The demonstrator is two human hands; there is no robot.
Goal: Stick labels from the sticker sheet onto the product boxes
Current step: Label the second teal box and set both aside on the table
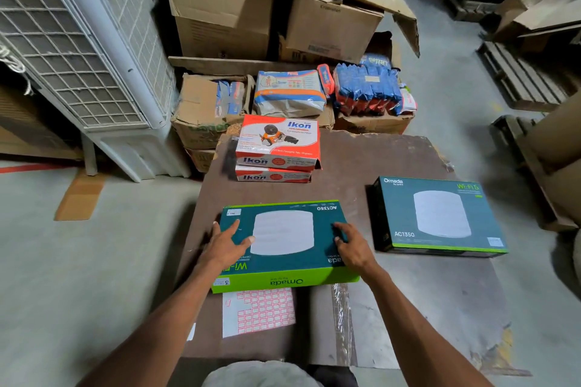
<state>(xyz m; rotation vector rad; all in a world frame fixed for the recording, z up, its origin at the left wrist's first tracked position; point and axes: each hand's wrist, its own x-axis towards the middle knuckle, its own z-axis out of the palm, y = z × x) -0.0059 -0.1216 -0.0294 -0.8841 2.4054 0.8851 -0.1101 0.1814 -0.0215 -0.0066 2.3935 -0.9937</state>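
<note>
Your left hand [227, 245] and right hand [352, 247] lie flat, apart, on near teal box [283, 242], positioning it. Next: free one hand, peel label from sticker sheet [257, 311].

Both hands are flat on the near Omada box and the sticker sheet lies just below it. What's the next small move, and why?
Probably lift the right hand off the near Omada box and reach down to the sticker sheet to peel a label, while the left hand steadies the box. The sheet lies untouched on the board, partly under the box's near edge, and neither hand holds a label.
</note>
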